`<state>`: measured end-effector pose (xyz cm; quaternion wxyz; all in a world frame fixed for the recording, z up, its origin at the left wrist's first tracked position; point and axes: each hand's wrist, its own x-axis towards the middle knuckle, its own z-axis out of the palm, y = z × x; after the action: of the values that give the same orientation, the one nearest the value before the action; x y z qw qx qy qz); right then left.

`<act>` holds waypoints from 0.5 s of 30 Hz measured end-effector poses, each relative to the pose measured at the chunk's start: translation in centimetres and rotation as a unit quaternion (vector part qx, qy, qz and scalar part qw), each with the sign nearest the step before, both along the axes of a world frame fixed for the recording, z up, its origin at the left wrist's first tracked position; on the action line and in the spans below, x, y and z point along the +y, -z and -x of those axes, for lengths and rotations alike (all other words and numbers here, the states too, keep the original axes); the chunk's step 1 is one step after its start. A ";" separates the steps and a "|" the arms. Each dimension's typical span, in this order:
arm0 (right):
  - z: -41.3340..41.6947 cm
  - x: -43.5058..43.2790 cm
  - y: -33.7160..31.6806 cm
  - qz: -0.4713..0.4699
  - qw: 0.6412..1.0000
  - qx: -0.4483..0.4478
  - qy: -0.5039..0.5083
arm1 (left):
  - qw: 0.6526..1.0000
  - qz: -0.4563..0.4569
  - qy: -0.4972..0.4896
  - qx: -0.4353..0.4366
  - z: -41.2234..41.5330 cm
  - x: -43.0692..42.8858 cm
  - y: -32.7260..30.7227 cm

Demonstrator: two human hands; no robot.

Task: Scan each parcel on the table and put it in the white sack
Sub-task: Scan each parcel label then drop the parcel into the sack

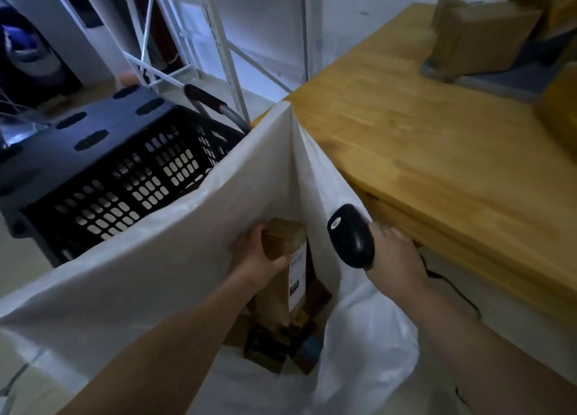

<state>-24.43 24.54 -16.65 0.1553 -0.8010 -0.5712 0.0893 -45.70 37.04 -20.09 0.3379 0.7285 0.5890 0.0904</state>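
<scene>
My left hand (254, 255) grips a brown cardboard parcel (282, 277) with a white label, held upright inside the mouth of the white sack (175, 258). Several other parcels (271, 346) lie at the bottom of the sack. My right hand (395, 258) holds a black handheld scanner (351, 235) over the sack's right edge, beside the table's front edge. More parcels (477, 36) wrapped in brown tape rest at the far right of the wooden table (421, 140).
A black perforated plastic crate (125, 171) with a handle stands behind the sack on the left. White metal shelving (215, 33) rises behind it. A thin black cable (449, 286) hangs below the table edge.
</scene>
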 end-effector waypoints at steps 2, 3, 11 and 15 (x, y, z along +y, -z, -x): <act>-0.7 -0.2 -0.8 -0.061 0.997 -0.043 0.009 | 0.999 -0.009 0.021 0.022 -0.9 0.1 1.3; -1.1 -0.4 -1.6 -0.095 0.994 -0.058 0.023 | 0.999 -0.002 0.026 0.025 -1.4 0.0 1.8; -2.2 0.0 -2.8 -0.167 0.972 -0.153 0.067 | 0.992 -0.014 0.109 0.068 -6.1 0.9 5.0; -2.9 0.0 -2.2 -0.154 0.974 -0.150 0.064 | 0.984 -0.005 0.152 0.092 -7.5 1.9 6.0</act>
<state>-21.56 24.56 -14.40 0.1944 -0.8068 -0.5422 -0.1314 -38.18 38.97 -26.11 0.2888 0.8165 0.4992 -0.0265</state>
